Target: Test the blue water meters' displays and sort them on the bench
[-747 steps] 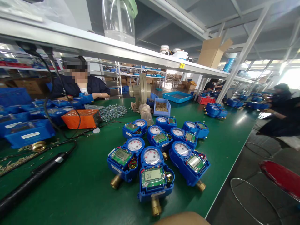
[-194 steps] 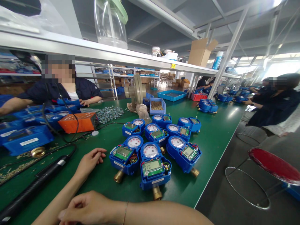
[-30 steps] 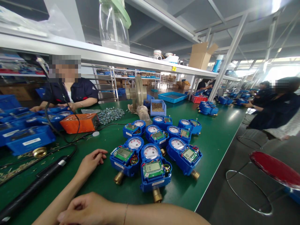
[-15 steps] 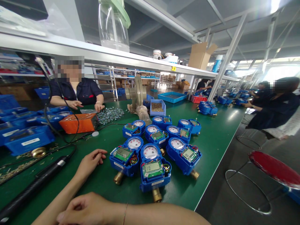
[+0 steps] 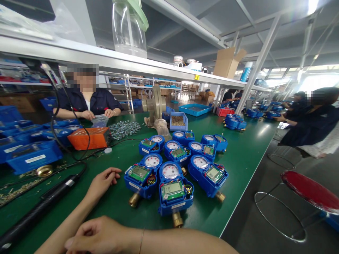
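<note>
My left hand [image 5: 104, 181] rests on the green tabletop with loosely bent fingers, slightly apart and holding nothing. It lies just left of the nearest blue water meters, touching none. Lower down, my right hand [image 5: 99, 233] is loosely curled by my left forearm; no object shows in it, and its fingertips are partly hidden. A blue meter [image 5: 175, 190] with a round dial, a lit display and a brass fitting stands closest. Beside it are a left meter [image 5: 141, 176] and a right meter [image 5: 208, 174], several more behind. Their circuit boards are exposed.
A black electric screwdriver [image 5: 39, 208] lies at left, near scattered screws [image 5: 16, 192]. Behind are an orange box [image 5: 88, 138], a pile of small parts [image 5: 124, 129], a blower [image 5: 155, 106] and a screw bin [image 5: 178, 121]. A co-worker [image 5: 88, 100] sits opposite; a red stool [image 5: 311, 190] stands right.
The co-worker opposite has brought both hands together onto a clear plastic bag and lifted it slightly. My hands and the meters stay where they were.
</note>
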The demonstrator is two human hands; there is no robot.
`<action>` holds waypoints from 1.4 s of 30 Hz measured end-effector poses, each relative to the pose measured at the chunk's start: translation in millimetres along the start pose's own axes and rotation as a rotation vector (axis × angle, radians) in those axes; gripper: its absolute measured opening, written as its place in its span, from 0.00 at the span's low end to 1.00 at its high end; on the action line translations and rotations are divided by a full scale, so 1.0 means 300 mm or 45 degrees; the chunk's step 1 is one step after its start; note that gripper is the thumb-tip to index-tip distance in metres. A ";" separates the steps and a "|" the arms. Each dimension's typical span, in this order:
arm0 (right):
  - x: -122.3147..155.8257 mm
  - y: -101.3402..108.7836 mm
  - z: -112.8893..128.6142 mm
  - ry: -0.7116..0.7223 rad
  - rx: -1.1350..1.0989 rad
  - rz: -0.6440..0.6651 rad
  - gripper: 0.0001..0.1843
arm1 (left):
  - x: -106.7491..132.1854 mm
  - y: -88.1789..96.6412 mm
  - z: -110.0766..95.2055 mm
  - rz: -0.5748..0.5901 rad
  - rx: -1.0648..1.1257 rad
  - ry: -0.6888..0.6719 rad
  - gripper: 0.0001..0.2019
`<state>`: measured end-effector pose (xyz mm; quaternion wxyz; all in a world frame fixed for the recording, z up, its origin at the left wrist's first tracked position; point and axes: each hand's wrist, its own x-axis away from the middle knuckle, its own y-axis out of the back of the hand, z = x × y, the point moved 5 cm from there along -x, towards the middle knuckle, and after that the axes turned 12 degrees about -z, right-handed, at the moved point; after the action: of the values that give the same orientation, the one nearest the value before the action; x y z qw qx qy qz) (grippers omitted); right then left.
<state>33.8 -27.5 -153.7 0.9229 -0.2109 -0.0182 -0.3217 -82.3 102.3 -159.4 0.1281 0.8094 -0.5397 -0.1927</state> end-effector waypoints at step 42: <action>0.013 -0.001 0.024 -0.026 0.038 -0.081 0.31 | 0.005 0.003 -0.009 -0.011 0.013 -0.019 0.18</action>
<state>37.4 -27.2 -146.5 0.9149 -0.1997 -0.0391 -0.3485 -81.3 100.7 -157.0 0.1190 0.8108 -0.5383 -0.1965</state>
